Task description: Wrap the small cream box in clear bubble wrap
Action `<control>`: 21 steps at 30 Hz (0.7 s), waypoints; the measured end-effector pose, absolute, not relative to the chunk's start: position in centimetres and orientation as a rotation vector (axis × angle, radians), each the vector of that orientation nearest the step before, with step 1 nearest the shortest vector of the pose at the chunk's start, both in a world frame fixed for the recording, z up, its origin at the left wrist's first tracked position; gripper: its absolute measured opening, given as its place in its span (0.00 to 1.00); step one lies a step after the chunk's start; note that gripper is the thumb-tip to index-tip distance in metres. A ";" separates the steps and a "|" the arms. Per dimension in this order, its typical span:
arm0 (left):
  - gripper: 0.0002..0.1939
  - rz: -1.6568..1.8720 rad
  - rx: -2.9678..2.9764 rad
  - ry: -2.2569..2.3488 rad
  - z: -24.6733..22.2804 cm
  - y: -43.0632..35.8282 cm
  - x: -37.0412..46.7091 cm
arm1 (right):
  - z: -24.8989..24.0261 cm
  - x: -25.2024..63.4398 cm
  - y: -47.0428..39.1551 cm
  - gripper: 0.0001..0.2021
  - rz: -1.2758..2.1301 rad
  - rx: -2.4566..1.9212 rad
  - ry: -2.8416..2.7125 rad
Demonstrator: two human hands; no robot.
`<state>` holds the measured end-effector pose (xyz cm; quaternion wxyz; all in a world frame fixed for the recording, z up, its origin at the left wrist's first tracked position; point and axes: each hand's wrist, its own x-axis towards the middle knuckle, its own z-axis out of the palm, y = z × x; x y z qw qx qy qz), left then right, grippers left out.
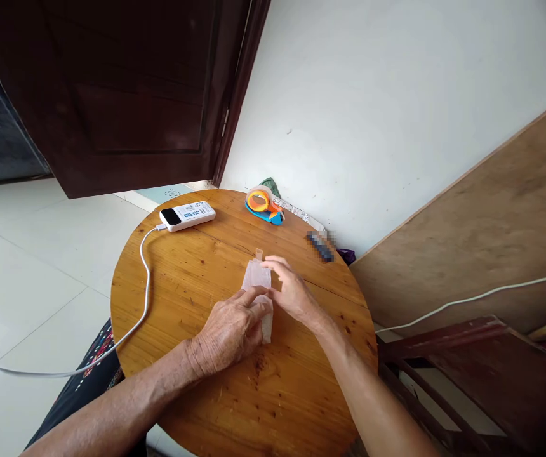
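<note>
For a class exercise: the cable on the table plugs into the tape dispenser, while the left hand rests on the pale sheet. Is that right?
Not quite. The head view shows the cable plugging into the white device, not the tape dispenser. The left hand does rest on the pale sheet.

White device (194,216) with black screen (171,217), attached white cable (148,285), dark door (134,101), pale wall (397,101)

The operator's left hand (232,327) and right hand (292,292) are ungloved, each joined to a bare forearm that narrows at the wrist. Fine creases mark the left wrist. A dark, near-black garment (80,393), visible at lower left beside the left forearm, carries a print of small white and red marks.
</note>
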<state>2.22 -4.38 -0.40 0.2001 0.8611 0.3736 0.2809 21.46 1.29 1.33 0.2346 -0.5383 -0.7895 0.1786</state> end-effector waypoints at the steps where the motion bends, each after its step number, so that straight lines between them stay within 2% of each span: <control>1: 0.19 0.769 2.432 1.047 -0.3 -4.3 2.2 | 1.2 22.0 1.1 0.21 0.513 -1.558 -2.033; 5: 0.20 0.723 2.458 1.035 -0.1 -4.2 2.0 | 0.7 23.1 0.6 0.24 0.776 -1.861 -1.536; 10: 0.25 0.669 2.464 1.013 0.3 -4.1 2.0 | 0.4 21.9 1.6 0.28 1.023 -1.837 -1.279; 17: 0.25 0.632 2.415 0.993 0.4 -4.0 2.0 | 0.7 20.3 2.8 0.14 1.205 -1.707 -1.301; 21: 0.21 0.602 2.321 1.038 0.7 -4.1 2.1 | -0.1 20.2 3.0 0.11 1.201 -1.647 -1.297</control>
